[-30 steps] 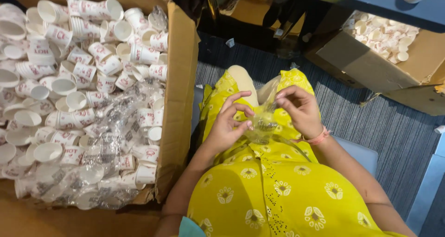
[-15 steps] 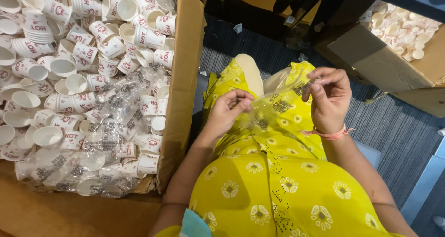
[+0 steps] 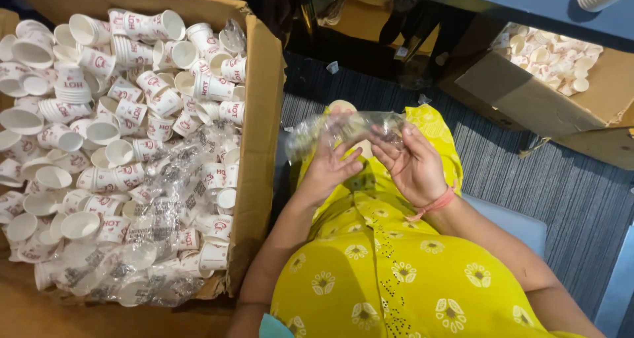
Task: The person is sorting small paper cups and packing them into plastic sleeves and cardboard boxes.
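Two hands at work | left hand (image 3: 330, 163) and right hand (image 3: 413, 163) both pinch a clear plastic wrapper (image 3: 343, 128), held right of the big cardboard box (image 3: 261, 113) of paper cups (image 3: 99, 133) | wrapper looks light, flimsy, slippery; best gripped at its edges.

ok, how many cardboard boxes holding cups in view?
2: a big box to the person's left, full of paper cups; a smaller box at upper right. More may sit out of view.
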